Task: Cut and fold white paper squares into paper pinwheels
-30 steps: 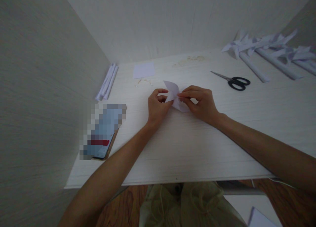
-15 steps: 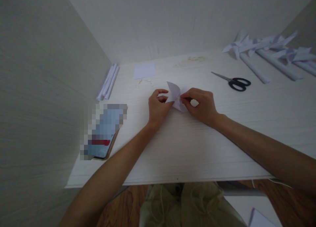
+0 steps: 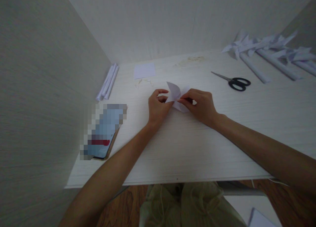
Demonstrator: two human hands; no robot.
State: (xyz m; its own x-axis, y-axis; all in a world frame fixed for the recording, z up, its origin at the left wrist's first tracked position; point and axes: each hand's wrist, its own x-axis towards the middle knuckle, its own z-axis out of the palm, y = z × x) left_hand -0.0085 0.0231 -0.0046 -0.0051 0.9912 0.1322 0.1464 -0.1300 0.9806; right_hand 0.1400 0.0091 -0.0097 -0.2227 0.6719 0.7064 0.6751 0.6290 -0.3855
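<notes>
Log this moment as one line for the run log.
left hand: pinching folded white paper | right hand: pinching same paper | scissors: on table, right, untouched | phone: left edge

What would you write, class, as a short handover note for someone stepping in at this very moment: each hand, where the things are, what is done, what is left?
Left hand: pinching the left side of the folded white paper, low over the table.
Right hand: pinching the same paper at its middle.
Things: scissors lie far right; finished paper pinwheels on rolled sticks in the far right corner; spare rolled sticks at the left wall; a paper square behind; a phone near left.
Done: the paper is partly folded, one flap standing up.
Left: probably finishing the folds and fitting a stick.
</notes>
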